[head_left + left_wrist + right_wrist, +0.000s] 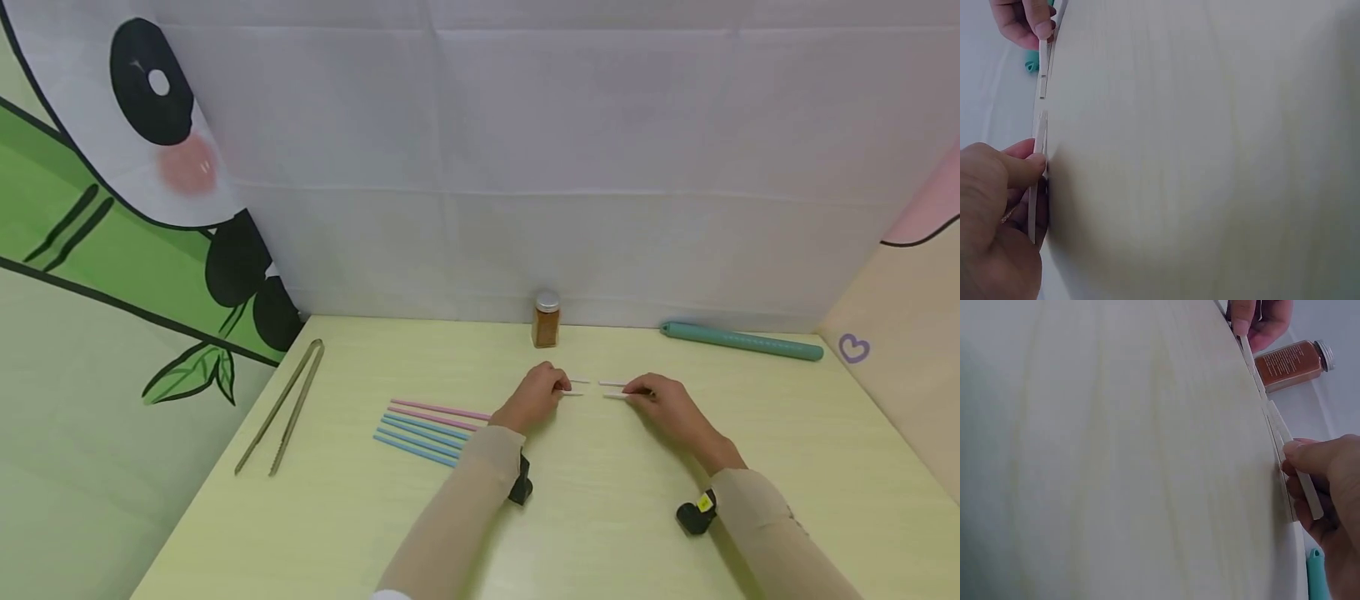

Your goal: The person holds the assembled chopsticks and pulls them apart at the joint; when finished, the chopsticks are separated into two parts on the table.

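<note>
Left hand [534, 397] pinches one white stick [1032, 209], tip poking out toward the right hand [669, 410], which pinches another white stick [1308, 492], tips apart, both toward the counter's [600, 508] far edge, near the brown jar [546, 325].

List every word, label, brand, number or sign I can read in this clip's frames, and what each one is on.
No words, brands or numbers can be read.
Purple heart outline, a sign without text: on the right-hand wall.
Pale lines of print on the spice jar, right wrist view: too small and blurred to read.
Yellow sticker on the right wrist's black camera: any marking is too small to read.
</note>
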Demonstrator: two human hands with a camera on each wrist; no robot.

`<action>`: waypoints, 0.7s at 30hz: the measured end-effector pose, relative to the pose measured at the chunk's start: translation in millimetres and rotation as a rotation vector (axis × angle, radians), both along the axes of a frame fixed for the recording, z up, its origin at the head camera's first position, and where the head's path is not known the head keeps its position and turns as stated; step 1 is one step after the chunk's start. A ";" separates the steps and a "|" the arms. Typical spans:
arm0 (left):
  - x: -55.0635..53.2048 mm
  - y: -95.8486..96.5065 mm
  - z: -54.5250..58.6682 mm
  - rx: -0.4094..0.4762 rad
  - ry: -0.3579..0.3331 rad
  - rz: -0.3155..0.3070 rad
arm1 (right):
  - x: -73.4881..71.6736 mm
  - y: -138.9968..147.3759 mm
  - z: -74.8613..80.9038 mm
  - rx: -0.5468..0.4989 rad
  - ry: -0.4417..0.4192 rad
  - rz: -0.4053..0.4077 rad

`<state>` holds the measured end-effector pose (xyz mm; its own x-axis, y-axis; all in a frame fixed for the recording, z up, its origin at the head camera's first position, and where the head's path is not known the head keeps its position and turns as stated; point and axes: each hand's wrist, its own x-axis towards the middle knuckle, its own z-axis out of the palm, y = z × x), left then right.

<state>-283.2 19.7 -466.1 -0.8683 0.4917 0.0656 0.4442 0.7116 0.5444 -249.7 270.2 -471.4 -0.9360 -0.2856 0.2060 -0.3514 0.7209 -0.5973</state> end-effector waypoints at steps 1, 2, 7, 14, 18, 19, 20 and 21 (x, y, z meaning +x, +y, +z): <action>0.1 0.8 -1.3 0.013 -0.008 0.010 | 0.2 -1.0 -0.3 0.004 0.002 0.002; 0.1 1.4 -2.4 0.029 -0.014 0.019 | 0.5 -1.7 -0.9 0.011 0.007 0.004; 0.8 2.1 -5.6 0.059 -0.007 0.043 | -0.1 -2.6 -5.1 0.036 0.042 0.018; 1.1 4.4 -9.0 0.067 0.034 0.076 | -1.3 -5.3 -4.4 0.037 0.054 0.040; 1.3 6.4 -11.2 0.077 0.052 0.088 | -1.3 -4.8 -3.9 0.029 0.083 0.043; 1.3 6.9 -11.8 0.080 0.054 0.091 | -1.3 -4.2 -4.2 0.026 0.092 0.042; 1.3 7.1 -12.5 0.087 0.051 0.095 | -1.3 -3.5 -4.6 0.024 0.101 0.041; 1.4 7.3 -13.1 0.097 0.048 0.098 | -1.4 -2.7 -5.0 0.021 0.109 0.040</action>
